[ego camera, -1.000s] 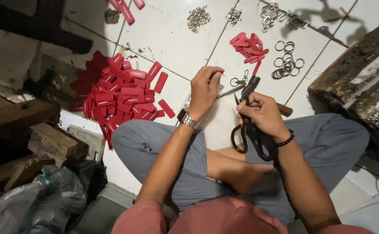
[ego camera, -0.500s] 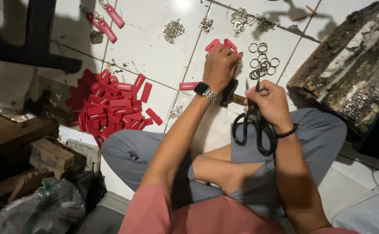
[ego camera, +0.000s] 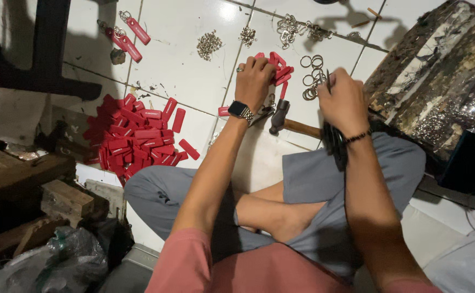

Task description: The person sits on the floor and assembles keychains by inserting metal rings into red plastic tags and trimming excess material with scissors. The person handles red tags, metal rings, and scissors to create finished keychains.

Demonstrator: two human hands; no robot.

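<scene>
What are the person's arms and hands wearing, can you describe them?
Both arms are bare below short salmon-pink sleeves. The left hand has a ring on one finger, and a black square-faced wristwatch with a metal link band sits on that wrist. The right hand has a thin dark bracelet at its wrist.

Bright light falls on the white floor (ego camera: pixel 183 59) from above, with mild glare on the tiles near the top edge. Hard dark shadows lie at the top right and left. The lower corners are dim; focus is sharp, edges slightly stretched.
</scene>
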